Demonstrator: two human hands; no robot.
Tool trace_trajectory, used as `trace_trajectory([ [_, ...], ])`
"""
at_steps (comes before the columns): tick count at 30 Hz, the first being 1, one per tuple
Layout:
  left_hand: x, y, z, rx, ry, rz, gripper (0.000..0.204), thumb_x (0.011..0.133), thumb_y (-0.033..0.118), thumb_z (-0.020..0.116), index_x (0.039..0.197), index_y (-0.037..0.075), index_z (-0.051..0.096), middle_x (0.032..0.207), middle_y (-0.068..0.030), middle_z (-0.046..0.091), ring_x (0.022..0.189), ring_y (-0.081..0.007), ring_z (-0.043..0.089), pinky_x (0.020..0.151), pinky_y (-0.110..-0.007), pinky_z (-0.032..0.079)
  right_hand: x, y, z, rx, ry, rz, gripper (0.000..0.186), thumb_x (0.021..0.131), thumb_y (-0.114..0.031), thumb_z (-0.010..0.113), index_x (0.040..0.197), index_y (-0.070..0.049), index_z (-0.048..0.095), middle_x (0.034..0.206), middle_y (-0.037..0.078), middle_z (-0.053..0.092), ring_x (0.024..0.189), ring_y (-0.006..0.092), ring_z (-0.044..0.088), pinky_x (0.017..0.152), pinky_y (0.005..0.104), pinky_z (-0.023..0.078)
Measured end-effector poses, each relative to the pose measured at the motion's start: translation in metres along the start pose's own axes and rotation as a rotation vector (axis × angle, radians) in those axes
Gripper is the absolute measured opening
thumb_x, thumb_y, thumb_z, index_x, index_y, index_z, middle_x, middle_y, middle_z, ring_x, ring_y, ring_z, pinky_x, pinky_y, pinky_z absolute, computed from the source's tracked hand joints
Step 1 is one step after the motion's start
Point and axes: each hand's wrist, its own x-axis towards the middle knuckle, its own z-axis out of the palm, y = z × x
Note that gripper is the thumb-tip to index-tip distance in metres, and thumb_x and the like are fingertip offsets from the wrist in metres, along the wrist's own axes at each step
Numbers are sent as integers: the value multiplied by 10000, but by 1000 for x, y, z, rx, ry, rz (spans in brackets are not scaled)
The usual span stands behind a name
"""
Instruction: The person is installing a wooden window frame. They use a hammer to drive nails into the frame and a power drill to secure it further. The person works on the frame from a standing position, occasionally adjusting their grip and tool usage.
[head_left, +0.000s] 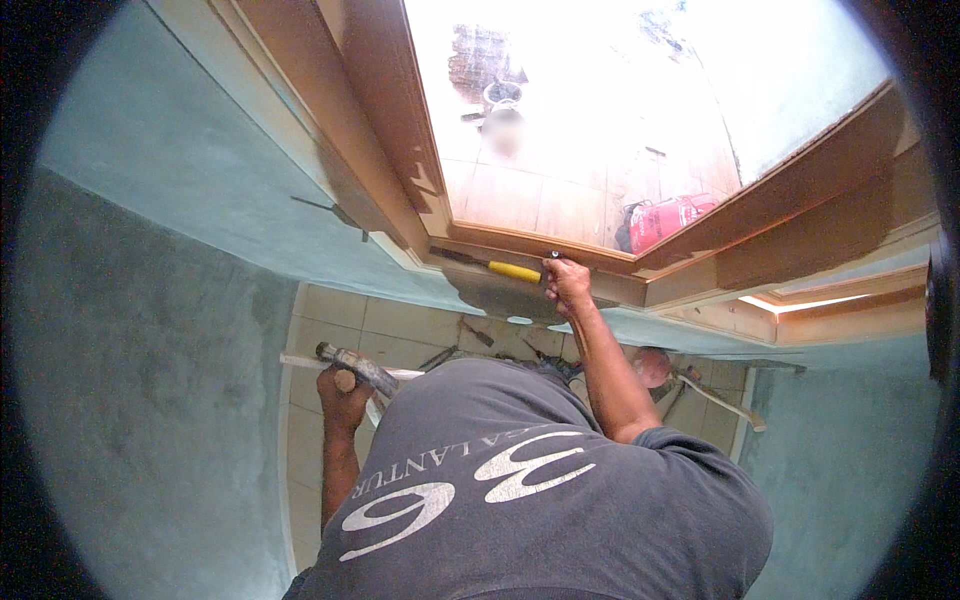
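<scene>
The fingers of the right hand [570,287] are bent narrow beside the end of a yellow-handled tool [515,271]; whether it is gripped cannot be told. This tool is placed along the lower part of the wooden frame [380,130]. In the closed left hand [342,405] a hammer [372,372] is held, above the tiled floor [330,308].

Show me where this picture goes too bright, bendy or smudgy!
In the head view, the opening glares white, while the left wall looks much dimmer; in the head view, the fisheye lens makes the picture round, with black corners; in the head view, a patch inside the opening is blurred, but the hammer and yellow-handled tool are easy to make out.
</scene>
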Motion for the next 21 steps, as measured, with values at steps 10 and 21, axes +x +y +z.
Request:
trace_trajectory([
  [10, -3, -2, 4, -8, 35, -1, 243, 720, 34, 738, 955, 12, 682, 862, -46, 705, 802, -160, 671, 744, -332, 549, 0, -2, -8, -94, 0, -83, 160, 911, -153, 709, 800, -48, 662, 647, 30, 594, 450, 101, 485, 404, 287, 394],
  [21, 2, 21, 5, -1, -55, 29, 228, 739, 49, 740, 954, 9, 677, 865, -47, 702, 801, -158, 667, 743, -332, 546, -15, -2, 13, 146, 27, -33, 125, 900, -127, 683, 805, -78, 618, 636, 19, 532, 452, 100, 451, 393, 301, 370],
])
